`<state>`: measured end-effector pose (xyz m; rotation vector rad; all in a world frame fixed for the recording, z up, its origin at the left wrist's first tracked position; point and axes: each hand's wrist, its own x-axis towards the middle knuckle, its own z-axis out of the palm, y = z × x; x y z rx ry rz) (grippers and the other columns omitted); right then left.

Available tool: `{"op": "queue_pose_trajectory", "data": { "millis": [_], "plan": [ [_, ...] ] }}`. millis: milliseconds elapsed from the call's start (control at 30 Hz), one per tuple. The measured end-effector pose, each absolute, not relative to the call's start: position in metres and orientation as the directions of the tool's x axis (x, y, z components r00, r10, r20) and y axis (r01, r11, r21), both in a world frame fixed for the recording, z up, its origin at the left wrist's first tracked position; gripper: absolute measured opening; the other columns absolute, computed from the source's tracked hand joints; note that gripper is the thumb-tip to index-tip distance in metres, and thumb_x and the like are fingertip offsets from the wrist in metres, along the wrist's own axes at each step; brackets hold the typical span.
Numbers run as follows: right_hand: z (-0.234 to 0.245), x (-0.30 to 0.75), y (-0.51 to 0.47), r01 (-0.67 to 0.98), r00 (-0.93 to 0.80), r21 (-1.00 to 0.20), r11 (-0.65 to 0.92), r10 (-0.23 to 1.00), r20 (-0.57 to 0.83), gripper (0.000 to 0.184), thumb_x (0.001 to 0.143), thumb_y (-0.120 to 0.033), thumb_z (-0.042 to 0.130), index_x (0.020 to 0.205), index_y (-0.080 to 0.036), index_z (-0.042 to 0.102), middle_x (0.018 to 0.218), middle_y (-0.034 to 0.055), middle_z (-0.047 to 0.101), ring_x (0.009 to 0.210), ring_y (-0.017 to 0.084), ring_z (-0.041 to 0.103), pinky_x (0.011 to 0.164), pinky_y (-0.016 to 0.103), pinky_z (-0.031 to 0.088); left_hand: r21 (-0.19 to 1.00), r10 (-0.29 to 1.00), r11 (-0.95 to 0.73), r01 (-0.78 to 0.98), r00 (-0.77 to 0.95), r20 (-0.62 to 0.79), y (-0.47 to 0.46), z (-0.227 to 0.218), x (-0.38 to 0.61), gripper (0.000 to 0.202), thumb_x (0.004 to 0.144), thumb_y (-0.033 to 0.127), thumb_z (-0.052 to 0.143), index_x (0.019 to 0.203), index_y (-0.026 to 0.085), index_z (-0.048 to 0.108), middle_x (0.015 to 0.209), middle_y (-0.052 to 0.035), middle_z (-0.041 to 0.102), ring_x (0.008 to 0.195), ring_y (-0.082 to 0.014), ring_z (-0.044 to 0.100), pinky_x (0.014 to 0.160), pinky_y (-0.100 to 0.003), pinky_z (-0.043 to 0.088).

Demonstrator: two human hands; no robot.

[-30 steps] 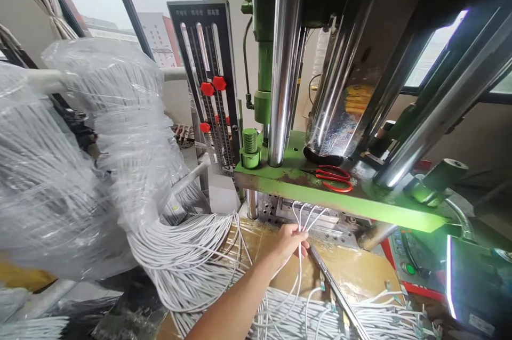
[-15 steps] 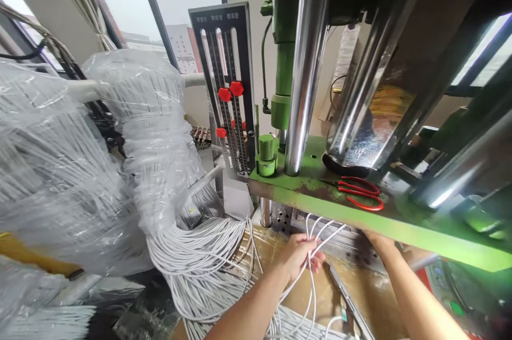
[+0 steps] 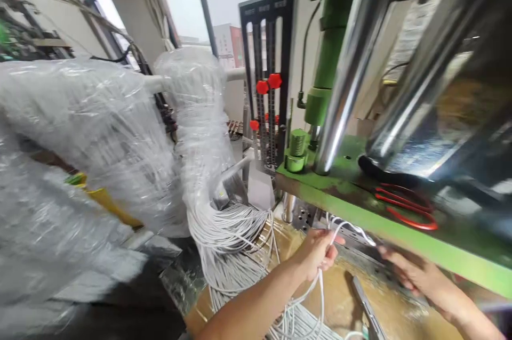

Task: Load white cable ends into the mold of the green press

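Note:
My left hand is closed round a small bunch of thin white cables, holding their ends up under the green machine plate. The cable ends fan out toward the perforated metal bed below that plate. My right hand reaches in from the right, just under the green plate, with its fingers stretched toward the cable ends; it is blurred and holds nothing that I can see.
Large bundles of white cables wrapped in clear plastic fill the left. Loose white cables spill onto the brown bench top. Red-handled scissors lie on the green plate beside chrome columns. A black panel with red knobs stands behind.
The view has swung left and down. My left hand stays gripped on the cables, and my right hand has come further in toward the cable ends under the plate.

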<state>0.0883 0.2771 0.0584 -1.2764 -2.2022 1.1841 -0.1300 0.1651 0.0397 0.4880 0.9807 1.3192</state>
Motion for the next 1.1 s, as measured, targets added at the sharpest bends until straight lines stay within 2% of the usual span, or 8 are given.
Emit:
{"op": "queue_pose_trajectory", "data": {
  "millis": [67,200,367,533,667,867,1000,1100],
  "plan": [
    [0.063,0.085,0.255,0.547,-0.606,-0.831,0.101,0.733,-0.309,0.043,0.081,-0.065,0.053,0.080,-0.024,0.063,0.056,-0.0021,0.048,0.049,0.015,0.043,0.044,0.029,0.034,0.802,0.957,0.261,-0.537,0.036,-0.287,0.148,0.058,-0.138,0.035,0.083,0.046,0.063,0.086,0.011,0.065,0.042,0.0087,0.040,0.032,-0.0025,0.019,0.036,-0.022,0.007],
    [0.055,0.094,0.214,0.512,-0.667,-0.826,0.235,0.714,-0.211,0.044,0.085,-0.064,0.048,0.078,-0.022,0.061,0.067,-0.0001,0.057,0.063,0.017,0.050,0.058,0.028,0.041,0.819,0.914,0.402,-0.410,0.229,-0.334,0.112,0.086,-0.164,0.037,0.084,0.045,0.063,0.092,0.009,0.066,0.051,0.0071,0.045,0.035,-0.0017,0.022,0.037,-0.020,0.009],
    [0.035,0.124,0.172,0.482,-0.693,-0.865,0.141,0.665,-0.278,0.045,0.090,-0.062,0.044,0.080,-0.020,0.059,0.074,0.0003,0.054,0.069,0.017,0.046,0.063,0.030,0.039,0.822,0.834,0.531,-0.205,0.298,-0.465,0.077,0.090,-0.179,0.040,0.084,0.047,0.063,0.100,0.010,0.064,0.052,0.0071,0.045,0.037,-0.0019,0.023,0.037,-0.018,0.011],
    [0.037,0.138,0.145,0.441,-0.682,-0.896,0.045,0.667,-0.302,0.048,0.088,-0.066,0.043,0.080,-0.020,0.057,0.065,-0.0037,0.040,0.057,0.013,0.035,0.050,0.028,0.029,0.825,0.786,0.562,-0.047,0.341,-0.516,0.059,0.088,-0.168,0.044,0.085,0.052,0.059,0.104,0.012,0.060,0.052,0.0057,0.049,0.036,-0.0033,0.027,0.036,-0.018,0.014],
    [0.041,0.143,0.131,0.399,-0.645,-0.907,-0.135,0.662,-0.382,0.050,0.083,-0.072,0.047,0.078,-0.022,0.052,0.058,-0.0075,0.027,0.048,0.008,0.022,0.043,0.025,0.016,0.836,0.785,0.548,-0.004,0.347,-0.513,0.052,0.089,-0.158,0.048,0.083,0.055,0.059,0.103,0.011,0.060,0.051,0.0058,0.049,0.035,-0.0030,0.028,0.036,-0.018,0.014],
    [0.034,0.151,0.123,0.336,-0.684,-0.920,-0.203,0.619,-0.386,0.053,0.080,-0.074,0.052,0.082,-0.021,0.053,0.059,-0.0089,0.028,0.047,0.005,0.019,0.042,0.022,0.010,0.833,0.770,0.550,0.054,0.353,-0.531,0.043,0.087,-0.149,0.051,0.083,0.059,0.057,0.103,0.012,0.059,0.054,0.0048,0.052,0.036,-0.0037,0.030,0.035,-0.018,0.018],
    [0.032,0.154,0.122,0.330,-0.667,-0.920,-0.210,0.638,-0.385,0.051,0.080,-0.072,0.052,0.080,-0.021,0.055,0.056,-0.0097,0.024,0.046,0.006,0.016,0.042,0.022,0.013,0.821,0.751,0.566,0.079,0.361,-0.552,0.041,0.092,-0.147,0.050,0.084,0.058,0.056,0.105,0.013,0.059,0.056,0.0045,0.053,0.037,-0.0046,0.031,0.037,-0.018,0.018],
    [0.034,0.157,0.123,0.386,-0.645,-0.920,-0.058,0.696,-0.315,0.048,0.082,-0.069,0.049,0.084,-0.023,0.062,0.056,-0.0053,0.041,0.047,0.011,0.037,0.044,0.024,0.033,0.818,0.762,0.573,0.047,0.338,-0.553,0.037,0.098,-0.138,0.050,0.083,0.059,0.058,0.105,0.014,0.061,0.055,0.0055,0.050,0.041,-0.0054,0.030,0.040,-0.019,0.018]
  ]
}}
